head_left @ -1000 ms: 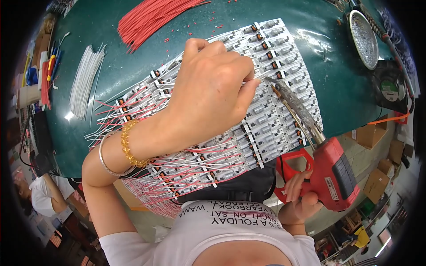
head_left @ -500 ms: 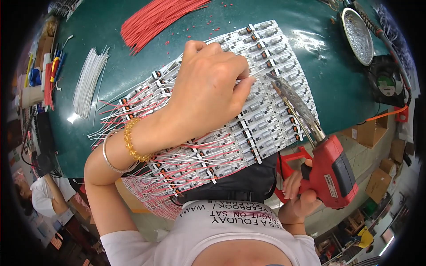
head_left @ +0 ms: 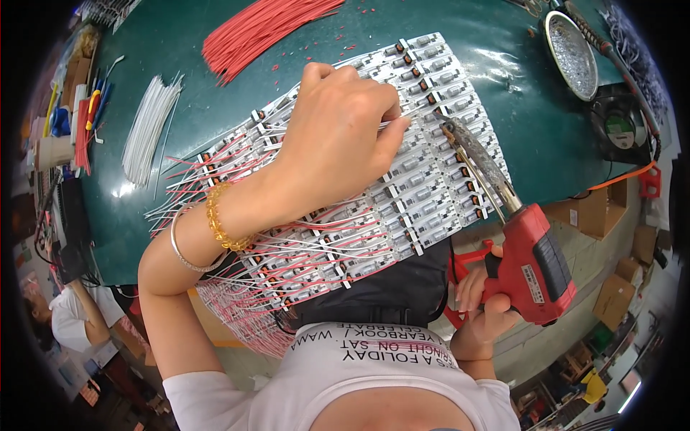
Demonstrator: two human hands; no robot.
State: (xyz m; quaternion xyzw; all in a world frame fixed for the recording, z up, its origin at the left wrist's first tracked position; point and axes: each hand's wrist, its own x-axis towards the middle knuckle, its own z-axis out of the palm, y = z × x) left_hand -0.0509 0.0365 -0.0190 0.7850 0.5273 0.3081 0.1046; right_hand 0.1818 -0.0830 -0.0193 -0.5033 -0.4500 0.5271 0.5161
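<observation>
My left hand [head_left: 341, 136] is closed in a pinch over a panel of small circuit boards [head_left: 428, 154]. Its thumb and fingertips meet around what looks like a thin white wire, mostly covered by the hand. In my right hand [head_left: 485, 305] is a red and black soldering gun [head_left: 535, 266], its fingers wrapped round the handle. The gun's metal tip rests on or just above the panel, a little right of my left fingertips; contact cannot be told. Many red and white wires [head_left: 330, 244] trail from the panel's left and near parts.
Bundles of red wires [head_left: 262, 36] and white wires [head_left: 151, 133] lie on the green table [head_left: 503, 43]. A metal dish [head_left: 573, 56] and a small black fan [head_left: 619, 129] stand at the right. Hand tools [head_left: 93, 108] sit far left. Cardboard boxes [head_left: 614, 298] are on the floor.
The soldering gun has shifted slightly up and left, its tip moving a little along the panel. My left hand keeps its pinch at nearly the same place.
</observation>
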